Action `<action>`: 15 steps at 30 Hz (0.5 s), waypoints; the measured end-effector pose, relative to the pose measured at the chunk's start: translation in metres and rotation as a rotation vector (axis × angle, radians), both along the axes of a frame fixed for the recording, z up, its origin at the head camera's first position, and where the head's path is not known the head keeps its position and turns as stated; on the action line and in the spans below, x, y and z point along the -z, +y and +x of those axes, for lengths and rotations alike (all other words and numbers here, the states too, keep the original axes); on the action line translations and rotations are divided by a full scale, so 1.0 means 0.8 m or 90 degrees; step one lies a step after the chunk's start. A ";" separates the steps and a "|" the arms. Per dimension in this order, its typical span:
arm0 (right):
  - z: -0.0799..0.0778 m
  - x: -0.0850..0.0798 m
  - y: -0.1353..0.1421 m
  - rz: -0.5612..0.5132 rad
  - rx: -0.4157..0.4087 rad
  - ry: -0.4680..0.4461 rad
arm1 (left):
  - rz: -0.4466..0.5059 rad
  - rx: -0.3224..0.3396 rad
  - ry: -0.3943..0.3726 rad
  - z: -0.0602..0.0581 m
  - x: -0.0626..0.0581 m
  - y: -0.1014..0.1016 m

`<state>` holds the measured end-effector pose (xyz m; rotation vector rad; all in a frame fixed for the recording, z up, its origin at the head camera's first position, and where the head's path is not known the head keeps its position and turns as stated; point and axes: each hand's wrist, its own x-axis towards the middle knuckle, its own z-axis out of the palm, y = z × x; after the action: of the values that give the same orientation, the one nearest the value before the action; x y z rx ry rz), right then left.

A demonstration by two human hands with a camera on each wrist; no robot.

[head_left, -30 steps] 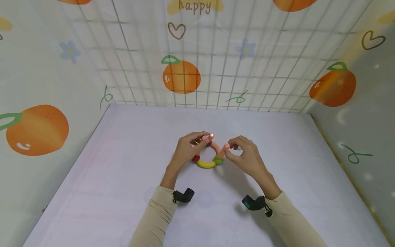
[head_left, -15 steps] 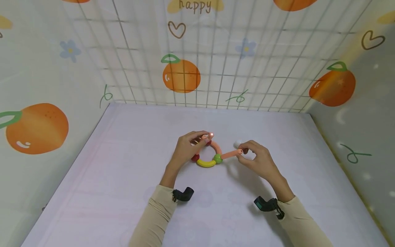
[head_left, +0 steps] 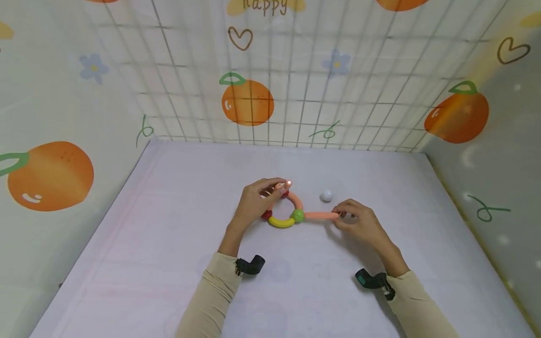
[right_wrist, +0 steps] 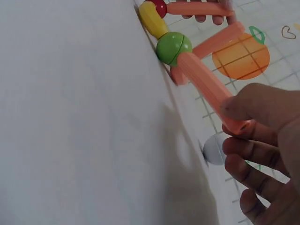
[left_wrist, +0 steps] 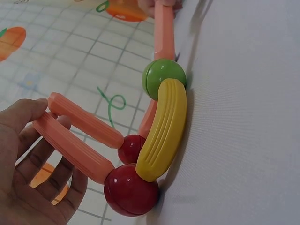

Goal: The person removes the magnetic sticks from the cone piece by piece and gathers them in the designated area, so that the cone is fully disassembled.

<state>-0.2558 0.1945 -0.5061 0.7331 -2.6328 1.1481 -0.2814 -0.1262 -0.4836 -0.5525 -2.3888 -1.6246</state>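
A ring of toy building pieces lies on the table: a yellow curved stick (head_left: 282, 222), an orange curved stick (head_left: 297, 201), a green ball (head_left: 297, 215) and two red balls (left_wrist: 131, 190). Two orange sticks (left_wrist: 75, 149) lean up from the red balls, their upper ends close together. My left hand (head_left: 255, 203) pinches these ends between thumb and fingers. Out to the right from the green ball runs a straight orange stick (head_left: 319, 215). Its free end is pinched between thumb and forefinger of my right hand (head_left: 362, 226); the other fingers are loosely bent.
A white ball (head_left: 327, 195) sits on the table just beyond the right hand's fingertips. The pale table (head_left: 177, 197) is bounded by a printed cloth over a wire grid (head_left: 296, 108) at the back, with cloth walls at both sides.
My right hand has moved right and nearer to me, swinging the straight stick outward and lower around the green ball. The white ball has come into view. The left hand stays in place.
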 end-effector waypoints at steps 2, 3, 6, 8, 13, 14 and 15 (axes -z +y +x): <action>0.000 0.003 0.002 0.001 -0.001 -0.009 | -0.003 0.001 0.001 0.000 0.001 -0.001; 0.000 0.004 0.003 0.002 0.000 -0.013 | -0.005 0.003 0.001 0.000 0.001 -0.001; -0.001 0.009 0.004 0.014 -0.004 -0.014 | -0.007 0.002 0.001 0.001 0.001 -0.002; -0.002 0.013 0.005 0.025 -0.005 -0.017 | -0.011 -0.001 -0.001 0.001 0.000 -0.002; -0.002 0.020 0.004 0.034 -0.002 -0.024 | -0.009 -0.009 -0.008 0.000 0.000 -0.002; -0.003 0.021 0.004 0.035 -0.001 -0.023 | -0.007 -0.009 -0.009 0.000 0.000 -0.002; -0.003 0.022 0.003 0.034 0.001 -0.024 | -0.006 -0.009 -0.010 0.000 -0.001 -0.001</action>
<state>-0.2579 0.1970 -0.5237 0.7257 -2.7042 1.1056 -0.2817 -0.1274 -0.4830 -0.5244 -2.4076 -1.6179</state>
